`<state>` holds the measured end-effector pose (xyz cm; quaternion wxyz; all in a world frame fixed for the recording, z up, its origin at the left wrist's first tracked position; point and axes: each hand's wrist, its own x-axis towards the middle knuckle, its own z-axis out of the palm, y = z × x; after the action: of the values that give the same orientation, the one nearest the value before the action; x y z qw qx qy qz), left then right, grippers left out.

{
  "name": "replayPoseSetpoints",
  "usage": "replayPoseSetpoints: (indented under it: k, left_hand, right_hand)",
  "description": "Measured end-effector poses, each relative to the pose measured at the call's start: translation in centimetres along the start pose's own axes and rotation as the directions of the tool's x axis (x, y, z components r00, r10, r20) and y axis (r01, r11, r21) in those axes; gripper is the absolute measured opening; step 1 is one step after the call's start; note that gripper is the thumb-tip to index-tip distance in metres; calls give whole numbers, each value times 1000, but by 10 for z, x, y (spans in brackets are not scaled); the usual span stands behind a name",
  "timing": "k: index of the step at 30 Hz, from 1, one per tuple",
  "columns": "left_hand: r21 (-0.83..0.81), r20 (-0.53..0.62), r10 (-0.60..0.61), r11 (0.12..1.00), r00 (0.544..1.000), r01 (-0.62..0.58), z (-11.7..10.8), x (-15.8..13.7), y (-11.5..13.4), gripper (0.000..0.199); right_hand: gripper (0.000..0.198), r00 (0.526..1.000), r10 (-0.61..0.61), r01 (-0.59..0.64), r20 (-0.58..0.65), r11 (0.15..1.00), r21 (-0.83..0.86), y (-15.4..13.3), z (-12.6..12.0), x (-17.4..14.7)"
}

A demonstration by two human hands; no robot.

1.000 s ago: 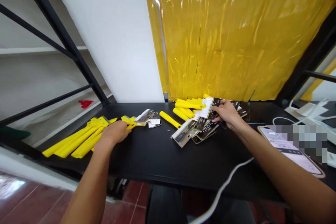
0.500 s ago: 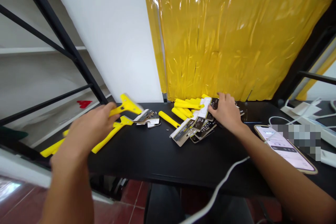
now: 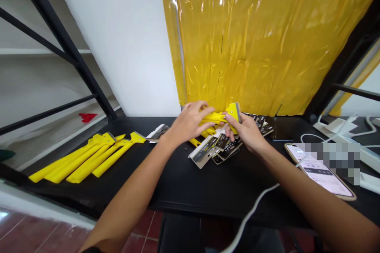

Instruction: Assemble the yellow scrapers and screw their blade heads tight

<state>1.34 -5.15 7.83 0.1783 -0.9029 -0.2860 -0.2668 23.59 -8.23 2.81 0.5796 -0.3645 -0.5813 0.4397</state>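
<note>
Both my hands meet over the middle of the black table. My left hand grips the handle of a yellow plastic scraper, and my right hand holds its head end, lifted just above a heap of more yellow scrapers. Under and in front of my right hand lies a pile of black-and-white packaging cards. A row of several finished yellow scrapers lies at the table's left end.
A phone lies on the table at the right, with a white cable running off the front edge. Yellow plastic sheeting hangs behind. A black metal rack stands at the left. Loose cards lie near the middle.
My left hand put a yellow scraper down in the left row, then swung right to the middle heap. My right hand left the cards and now holds a scraper together with the left.
</note>
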Motion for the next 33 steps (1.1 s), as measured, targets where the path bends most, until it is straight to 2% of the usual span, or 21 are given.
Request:
replayPoseSetpoints:
  k: [2, 3, 4, 5, 7, 8, 9, 10, 11, 14, 16, 17, 19, 21, 23, 25, 27, 30, 33]
  left_hand:
    - [-21, -93, -219, 976, 971, 218, -7, -11, -29, 49]
    - [-22, -85, -379, 925, 921, 379, -10, -19, -46, 54]
    - [-1, -14, -537, 843, 843, 537, -12, -28, -63, 59]
    - [52, 135, -663, 747, 737, 663, -12, -38, -79, 66]
    - [205, 409, -793, 562, 452, 801, -8, -57, -103, 77]
    - [270, 496, -802, 506, 332, 819, -5, -64, -111, 78]
    - [310, 543, -799, 477, 258, 823, -2, -70, -117, 74]
    - [327, 565, -794, 467, 226, 822, 1, -75, -120, 68]
    - [326, 568, -791, 470, 227, 820, 3, -78, -123, 60]
    - [303, 536, -797, 490, 279, 818, 3, -82, -126, 43]
    - [303, 519, -803, 495, 294, 814, 1, -82, -127, 43]
    - [285, 501, -805, 501, 319, 818, -1, -80, -127, 46]
    - [155, 440, -798, 519, 412, 840, -2, -74, -123, 58]
    - [-119, 378, -766, 518, 521, 847, 0, -65, -113, 71]
    - [-434, 353, -721, 439, 597, 787, 4, -54, -98, 74]
    - [-672, 353, -684, 290, 638, 682, 9, -44, -81, 64]
    - [-825, 352, -652, 122, 671, 551, 13, -36, -68, 52]
    - [-907, 380, -581, -82, 720, 412, 14, -31, -56, 46]
    - [-904, 415, -554, -160, 722, 397, 14, -31, -51, 50]
  right_hand:
    - [44, 994, 7, -3, -110, 999, 32, 1, -2, 2]
    - [43, 988, 6, 0, -157, 999, 39, 1, -3, 2]
    - [41, 982, 3, 5, -190, 999, 39, 0, -4, 3]
    - [40, 978, -1, 10, -210, 999, 38, 0, -4, 3]
    - [39, 976, -7, 16, -218, 999, 42, 0, -5, 4]
    - [39, 977, -5, 16, -214, 999, 49, 0, -5, 4]
    - [40, 978, 0, 12, -209, 998, 55, 0, -5, 3]
    - [40, 979, 5, 7, -202, 998, 58, 0, -4, 3]
    - [40, 981, 8, 2, -195, 998, 55, 1, -4, 3]
    - [41, 986, 11, -5, -163, 999, 41, 2, -3, 2]
    - [41, 990, 9, -2, -140, 999, 44, 3, -1, 1]
    - [42, 992, 3, 3, -129, 999, 46, 3, 0, 1]
    - [42, 994, -16, 22, -111, 998, 52, 3, 4, 0]
    - [42, 995, -32, 37, -92, 998, 58, 3, 7, -2]
    - [42, 997, -27, 32, -76, 997, 66, 2, 10, -3]
    - [42, 997, -23, 28, -78, 997, 71, 2, 11, -3]
    - [41, 994, -38, 45, -105, 996, 72, 3, 10, -2]
    - [40, 987, -59, 69, -148, 995, 67, 6, 8, -1]
    - [40, 986, -57, 65, -156, 997, 51, 8, 6, 1]
